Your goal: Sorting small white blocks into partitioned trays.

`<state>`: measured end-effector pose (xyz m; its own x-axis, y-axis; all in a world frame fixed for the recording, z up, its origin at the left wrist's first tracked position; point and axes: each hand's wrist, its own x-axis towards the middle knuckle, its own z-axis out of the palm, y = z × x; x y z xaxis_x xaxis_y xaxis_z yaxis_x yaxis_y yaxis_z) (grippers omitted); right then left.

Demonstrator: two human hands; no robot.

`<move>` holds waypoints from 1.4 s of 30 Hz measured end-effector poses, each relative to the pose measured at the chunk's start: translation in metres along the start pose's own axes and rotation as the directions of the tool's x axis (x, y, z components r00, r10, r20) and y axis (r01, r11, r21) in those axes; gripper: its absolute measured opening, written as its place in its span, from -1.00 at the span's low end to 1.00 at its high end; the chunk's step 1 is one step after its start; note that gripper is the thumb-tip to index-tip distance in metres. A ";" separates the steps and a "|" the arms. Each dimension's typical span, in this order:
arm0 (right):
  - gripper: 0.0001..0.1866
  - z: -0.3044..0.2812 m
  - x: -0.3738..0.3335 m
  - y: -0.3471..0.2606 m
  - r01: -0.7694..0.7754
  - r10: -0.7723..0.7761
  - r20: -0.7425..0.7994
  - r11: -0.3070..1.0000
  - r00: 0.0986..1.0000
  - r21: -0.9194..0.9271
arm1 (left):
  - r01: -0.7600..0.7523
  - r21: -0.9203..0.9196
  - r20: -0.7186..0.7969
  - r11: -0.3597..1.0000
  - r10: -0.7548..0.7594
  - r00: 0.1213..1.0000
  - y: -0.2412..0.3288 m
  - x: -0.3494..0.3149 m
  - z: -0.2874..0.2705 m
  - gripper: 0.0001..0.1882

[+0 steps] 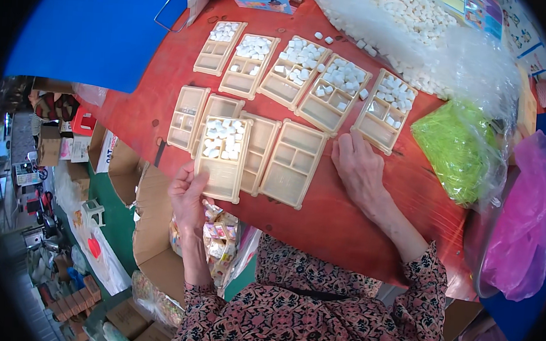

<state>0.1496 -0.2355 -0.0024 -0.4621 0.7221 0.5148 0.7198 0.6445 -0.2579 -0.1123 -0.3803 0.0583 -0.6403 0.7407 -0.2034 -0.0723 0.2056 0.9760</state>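
Observation:
My left hand [189, 193] is closed on the near left corner of a cream compartment tray [217, 181], thumb on top. White cube-shaped pieces [224, 136] fill its far compartment, and it overlaps other trays beneath. My right hand [359, 166] has its fingers curled at the near left corner of a tray [378, 130] that holds white pieces; whether they grip anything is hidden. Between my hands lies a tray [293, 165] with bare compartments. Beside it is another bare tray [259, 148], partly covered by the held one.
Several part-filled trays [249, 66] form a far row on the red table [421, 204]. A large clear bag [473, 64] of white pieces lies far right, beside a lime-green bag [455, 150] and a pink bag [526, 217]. An open carton [157, 226] stands below the table's left edge.

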 end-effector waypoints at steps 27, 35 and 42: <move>-0.78 0.011 -0.005 -0.035 0.008 -0.008 0.028 1.000 1.000 -0.005 | -0.217 0.280 -0.032 0.935 0.235 0.971 -0.003 0.008 -0.036 -0.77; -0.79 0.020 -0.005 -0.032 0.000 -0.001 0.027 1.000 1.000 0.008 | -0.254 0.605 0.023 0.754 0.303 0.953 0.012 0.012 -0.025 -0.73; -0.77 0.022 -0.006 -0.030 -0.053 0.048 0.080 0.997 0.996 0.057 | -0.520 0.729 0.265 0.445 0.517 0.814 0.011 0.013 -0.012 -0.69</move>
<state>0.1193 -0.2539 -0.0163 -0.4668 0.7701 0.4347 0.7124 0.6187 -0.3311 -0.1305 -0.3762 0.0678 -0.3556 0.8788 0.3182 0.8586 0.1727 0.4827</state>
